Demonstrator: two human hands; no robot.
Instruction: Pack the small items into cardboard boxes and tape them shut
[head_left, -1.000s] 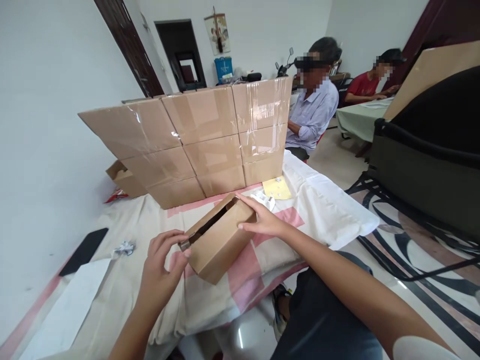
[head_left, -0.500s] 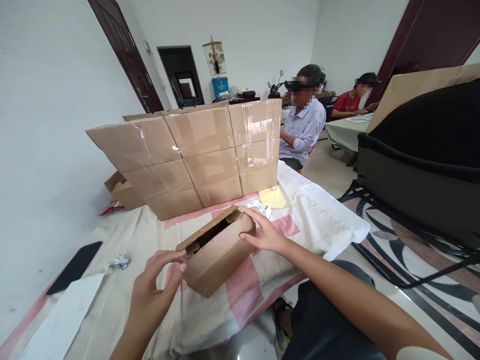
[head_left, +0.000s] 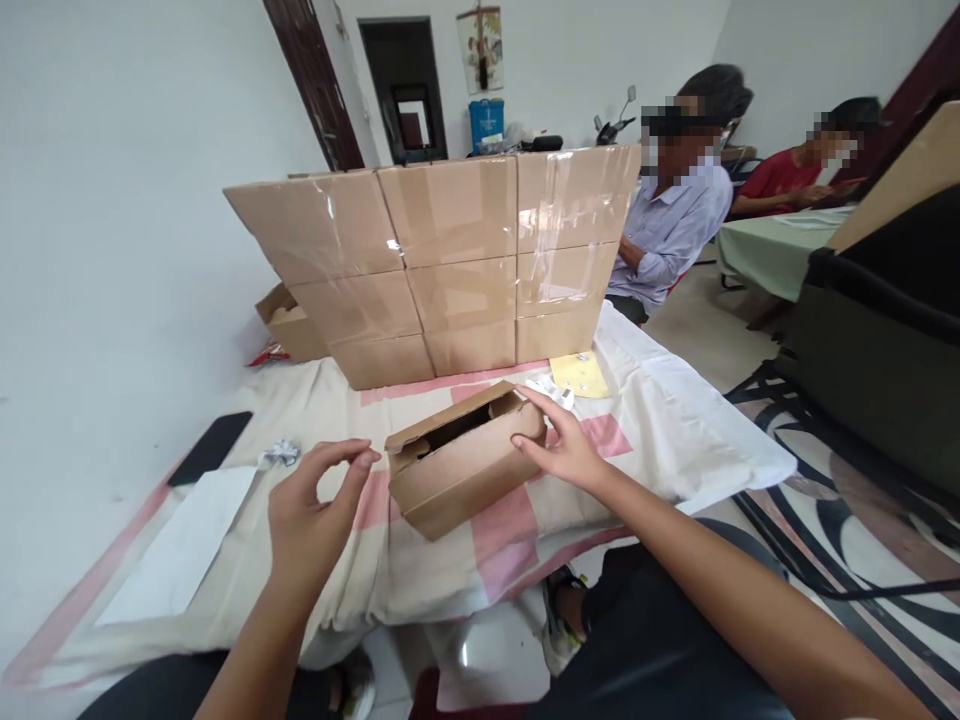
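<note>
A small brown cardboard box (head_left: 469, 480) rests at a slant on the cloth, its lid flap raised a little along the long side and a dark gap showing inside. My right hand (head_left: 562, 440) grips the box's right end, fingers at the far corner and thumb on the near face. Just off the left end of the box is my left hand (head_left: 319, 500), thumb and index fingertips brought together, with nothing visible between them. Behind the box lie crumpled white scraps (head_left: 551, 390) and a yellow sheet (head_left: 581, 375) with small bits on it.
A wall of taped cardboard boxes (head_left: 465, 270) stands across the table's far side. To the left lie a black phone-like slab (head_left: 211, 448), white paper (head_left: 184, 540) and a crumpled wrapper (head_left: 281, 452). An open carton (head_left: 296, 325) sits behind. Two people (head_left: 667, 230) sit beyond, at right.
My left hand has come away from the box's left end, and its thumb and index tips have drawn together. My right hand keeps its hold. The view has shifted, with things appearing further right.
</note>
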